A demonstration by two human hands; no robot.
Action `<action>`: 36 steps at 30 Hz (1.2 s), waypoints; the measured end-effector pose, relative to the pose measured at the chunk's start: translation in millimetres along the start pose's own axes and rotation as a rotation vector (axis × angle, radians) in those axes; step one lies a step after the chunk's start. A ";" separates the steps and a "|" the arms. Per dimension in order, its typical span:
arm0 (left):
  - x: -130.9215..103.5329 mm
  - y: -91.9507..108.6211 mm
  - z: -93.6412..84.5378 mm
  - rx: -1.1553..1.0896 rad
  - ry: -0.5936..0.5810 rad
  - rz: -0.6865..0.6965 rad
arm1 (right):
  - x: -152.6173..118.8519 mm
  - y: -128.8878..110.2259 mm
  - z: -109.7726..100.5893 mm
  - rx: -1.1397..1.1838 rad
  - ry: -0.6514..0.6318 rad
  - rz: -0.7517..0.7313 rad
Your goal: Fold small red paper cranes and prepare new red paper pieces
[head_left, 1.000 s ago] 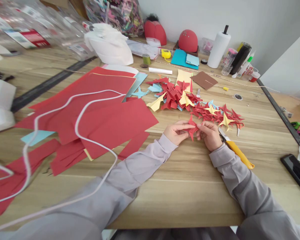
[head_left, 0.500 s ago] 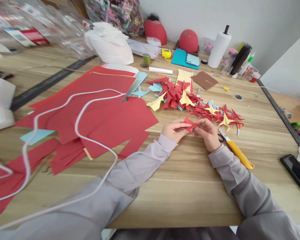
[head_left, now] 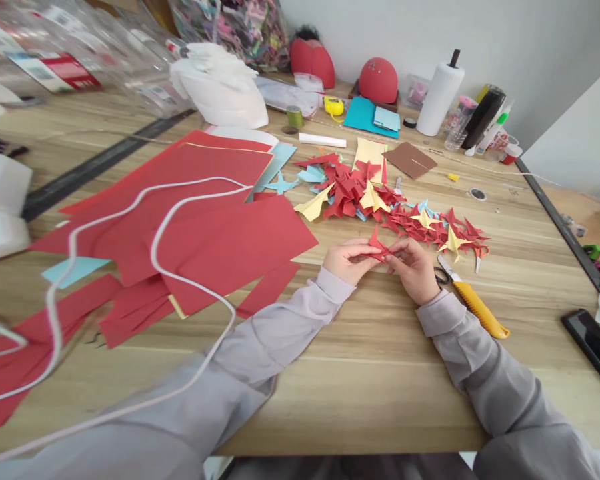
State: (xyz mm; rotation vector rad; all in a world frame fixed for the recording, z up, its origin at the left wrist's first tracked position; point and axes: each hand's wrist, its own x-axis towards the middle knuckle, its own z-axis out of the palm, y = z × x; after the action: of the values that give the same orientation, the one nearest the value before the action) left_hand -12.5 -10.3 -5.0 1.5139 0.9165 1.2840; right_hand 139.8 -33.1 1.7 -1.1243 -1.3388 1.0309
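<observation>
A small folded red paper piece [head_left: 377, 245] is pinched between my two hands, a pointed tip standing up from it. My left hand [head_left: 349, 262] grips its left side, with fingers pressed together. On its right side, the fingertips of my right hand [head_left: 414, 267] close on the paper. Just beyond my hands lies a pile of folded red papers [head_left: 350, 190], with a few yellow [head_left: 373, 198] and light blue pieces [head_left: 280, 184] among them. My fingers cover part of the held paper.
Large red sheets [head_left: 240, 247] with a white cable [head_left: 153, 247] over them lie on the left. A yellow-handled knife [head_left: 480, 310] and scissors [head_left: 441, 275] are beside my right wrist. A black phone [head_left: 593, 343] lies far right; a white bottle [head_left: 440, 100] stands behind.
My right fingertips have shifted slightly left and inward over the red piece, covering more of its right side. My left hand stays nearly in place.
</observation>
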 end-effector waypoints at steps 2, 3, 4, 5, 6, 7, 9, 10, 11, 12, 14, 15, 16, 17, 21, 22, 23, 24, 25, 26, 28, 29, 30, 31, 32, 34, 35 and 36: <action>0.7 1.2 -0.5 0.021 -0.003 -0.001 | -0.1 0.8 0.3 -0.021 0.000 0.000; 1.2 1.8 -0.8 0.034 -0.002 0.000 | -0.3 1.1 0.5 -0.030 -0.002 0.002; 1.7 2.6 -1.1 0.044 -0.001 0.001 | -0.5 1.4 0.8 -0.038 -0.005 0.004; 2.1 3.5 -1.4 0.051 -0.002 0.000 | -0.8 1.6 1.0 -0.044 -0.008 0.005; 2.4 4.4 -1.6 0.056 -0.004 -0.001 | -1.1 1.7 1.1 -0.049 -0.011 0.006; 2.6 5.3 -1.6 0.059 -0.006 -0.002 | -1.3 1.7 1.3 -0.052 -0.013 0.007; 2.3 7.0 -1.3 0.059 -0.002 0.000 | -1.6 1.6 1.3 -0.055 -0.016 0.007; 1.9 7.7 -1.0 0.056 0.004 0.003 | -1.5 1.6 1.2 -0.055 -0.017 0.009; 1.4 8.3 -0.7 0.053 0.014 0.006 | -1.4 1.7 1.1 -0.054 -0.015 0.012; 0.9 8.7 -0.5 0.048 0.025 0.009 | -1.2 1.9 0.9 -0.054 -0.013 0.016; 0.1 9.1 -0.2 0.048 0.034 0.012 | -0.7 2.8 0.3 -0.055 -0.013 0.029; -0.1 9.0 -0.3 0.052 0.034 0.012 | -0.5 3.5 0.0 -0.056 -0.014 0.034; -0.2 8.7 -0.4 0.056 0.033 0.011 | -0.3 4.2 -0.3 -0.059 -0.018 0.037; 0.0 8.0 -0.5 0.057 0.033 0.007 | -0.2 5.0 -0.6 -0.063 -0.022 0.037; 2.5 2.5 -0.9 0.042 0.056 -0.023 | -0.2 5.4 -1.7 -0.113 -0.049 0.007; 3.6 0.8 -0.9 0.041 0.072 -0.028 | -0.2 4.7 -2.1 -0.141 -0.055 -0.012; 4.6 -0.9 -1.0 0.044 0.094 -0.031 | -0.2 3.7 -2.4 -0.173 -0.061 -0.034; 5.7 -2.2 -1.2 0.049 0.113 -0.034 | -0.2 2.6 -2.8 -0.203 -0.068 -0.054; 6.5 -2.9 -1.3 0.055 0.127 -0.038 | -0.1 1.5 -3.3 -0.225 -0.076 -0.069; 7.0 -3.0 -1.5 0.058 0.137 -0.045 | -0.1 0.5 -3.7 -0.233 -0.089 -0.074; 6.9 -1.0 -1.9 0.052 0.133 -0.078 | -0.3 -0.7 -4.4 -0.211 -0.114 -0.056; 6.2 0.8 -1.9 0.043 0.122 -0.105 | -0.4 -1.0 -4.7 -0.190 -0.118 -0.038; 5.3 2.8 -1.9 0.031 0.115 -0.133 | -0.5 -1.3 -4.7 -0.166 -0.116 -0.018; 4.3 4.9 -1.9 0.016 0.109 -0.160 | -0.7 -1.5 -4.7 -0.140 -0.107 0.002; 3.4 6.5 -1.7 0.004 0.105 -0.182 | -0.9 -1.9 -4.4 -0.113 -0.093 0.020; 2.5 7.9 -1.5 -0.004 0.110 -0.200 | -1.2 -2.9 -3.5 -0.063 -0.072 0.047; 2.7 7.3 -1.5 -0.001 0.113 -0.196 | -1.3 -3.5 -2.9 -0.050 -0.070 0.054; 3.2 5.9 -1.5 0.005 0.114 -0.186 | -1.4 -4.0 -2.4 -0.050 -0.074 0.052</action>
State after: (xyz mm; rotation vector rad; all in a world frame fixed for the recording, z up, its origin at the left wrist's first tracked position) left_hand -13.5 -8.8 1.6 1.3361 1.1075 1.2421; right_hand 141.9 -35.2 5.6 -1.1738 -1.4071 1.0910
